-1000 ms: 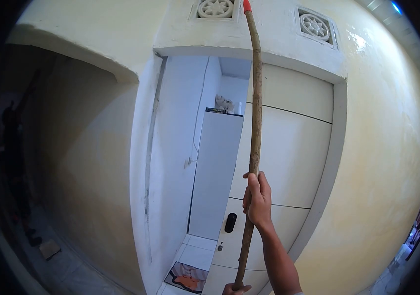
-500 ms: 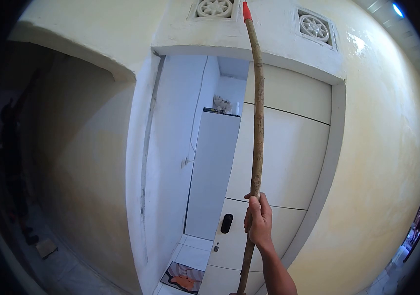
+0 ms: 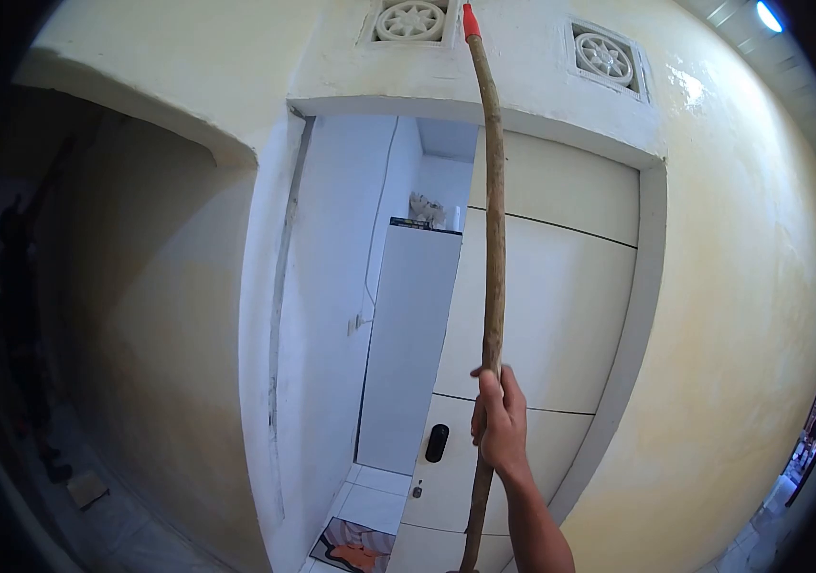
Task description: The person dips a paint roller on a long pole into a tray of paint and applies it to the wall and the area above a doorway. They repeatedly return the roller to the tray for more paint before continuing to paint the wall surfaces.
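Observation:
A long wooden pole [image 3: 494, 220] with a red piece [image 3: 470, 21] at its top stands nearly upright in front of a cream door. My right hand [image 3: 501, 420] is closed round its lower part, to the right of the black door handle [image 3: 438, 443]. At the bottom edge of the view, a thin sliver of my left hand [image 3: 462, 571] shows at the pole's lower end; most of that hand is cut off. The pole's red tip is beside a round patterned wall vent [image 3: 410, 21].
The cream door [image 3: 551, 306] stands partly open. Beyond it are a tall pale cabinet [image 3: 410, 344] and a patterned mat [image 3: 355, 546] on the tiles. A second vent [image 3: 605, 59] is at the upper right. A dim figure of a person [image 3: 21, 277] shows at the far left.
The doorway, vents and mat sit slightly lower and further left in the view. The pole's top has shifted slightly left with them; my right hand keeps its grip.

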`<state>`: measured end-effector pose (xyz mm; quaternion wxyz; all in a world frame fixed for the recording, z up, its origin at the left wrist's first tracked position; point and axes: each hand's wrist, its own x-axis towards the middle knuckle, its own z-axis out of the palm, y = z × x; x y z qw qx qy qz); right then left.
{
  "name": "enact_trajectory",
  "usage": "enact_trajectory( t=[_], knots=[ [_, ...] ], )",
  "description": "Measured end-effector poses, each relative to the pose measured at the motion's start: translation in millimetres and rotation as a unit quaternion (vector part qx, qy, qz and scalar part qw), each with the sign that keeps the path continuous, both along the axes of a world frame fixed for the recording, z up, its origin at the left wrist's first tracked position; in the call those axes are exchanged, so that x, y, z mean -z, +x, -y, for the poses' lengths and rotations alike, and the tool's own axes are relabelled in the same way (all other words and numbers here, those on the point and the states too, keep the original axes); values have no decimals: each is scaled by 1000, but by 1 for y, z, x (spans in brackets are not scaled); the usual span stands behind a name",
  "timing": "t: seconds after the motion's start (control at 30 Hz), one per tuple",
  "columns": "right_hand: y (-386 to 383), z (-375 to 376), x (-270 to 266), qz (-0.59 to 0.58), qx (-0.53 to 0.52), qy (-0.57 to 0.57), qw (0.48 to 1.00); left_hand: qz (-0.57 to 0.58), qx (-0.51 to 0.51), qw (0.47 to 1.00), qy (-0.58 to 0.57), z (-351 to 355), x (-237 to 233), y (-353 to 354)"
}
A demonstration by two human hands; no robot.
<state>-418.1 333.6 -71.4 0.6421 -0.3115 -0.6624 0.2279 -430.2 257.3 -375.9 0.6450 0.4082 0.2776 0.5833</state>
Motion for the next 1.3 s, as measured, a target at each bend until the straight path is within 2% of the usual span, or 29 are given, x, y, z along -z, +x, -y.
enact_trajectory(
  t=[0.1,0.17,0.3,0.37,0.47,0.67,0.83,1.07,1.13,1.2,1.3],
  knots=[
    [-2,-3,-39,9,-1,4,1000,-51,-23,998,-23,0,-60,-8],
    [-6,-8,-67,20,1,28,999,-120,37,991,-37,-11,-78,-19],
    [-22,-17,-125,20,31,53,998,-89,80,993,24,-21,-129,-39],
    [-32,-22,-153,15,24,61,998,-22,107,991,80,-21,-155,-50],
    [-51,-26,-195,13,22,86,996,-6,93,984,154,-25,-186,-75],
    [-84,-38,-274,16,29,128,991,-6,76,972,223,-21,-260,-122],
    [-109,-35,-305,17,24,129,991,-11,38,969,242,-24,-289,-149],
    [-134,-58,-349,11,65,177,982,-31,37,967,249,-21,-319,-185],
    [-140,-52,-345,19,82,176,981,-38,23,968,247,-19,-322,-186],
    [-141,-45,-332,24,54,156,986,-40,14,974,221,-24,-316,-187],
    [-145,-73,-305,41,94,154,983,-53,-35,984,164,-38,-285,-184]
  ],
)
